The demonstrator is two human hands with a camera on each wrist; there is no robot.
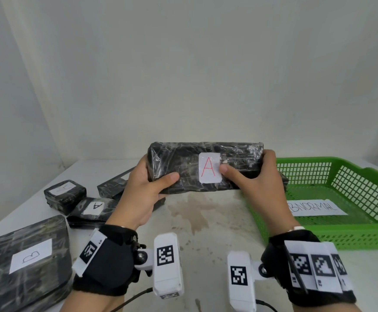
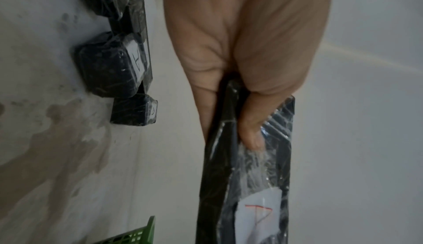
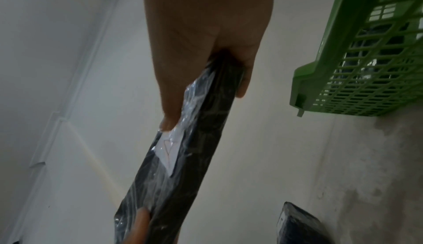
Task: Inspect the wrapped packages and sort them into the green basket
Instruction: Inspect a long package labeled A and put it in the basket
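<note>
A long black package [image 1: 188,164] wrapped in clear film, with a white label bearing a red A, is held up above the table facing me. My left hand [image 1: 148,185] grips its left end, thumb on the front. My right hand [image 1: 254,176] grips its right end, thumb at the label's edge. The same package [image 2: 249,175] shows in the left wrist view under my thumb, and again as the package [image 3: 183,157] in the right wrist view. The green basket [image 1: 350,233] stands at the right, with a paper marked ABNORMAL [image 1: 316,208] inside.
Several other wrapped black packages lie on the white table [image 1: 206,221] at the left: a large one labelled B [image 1: 25,262], one labelled A [image 1: 93,211], a small one [image 1: 65,195]. Another dark package [image 1: 283,177] lies in the basket behind my right hand. A wall rises behind.
</note>
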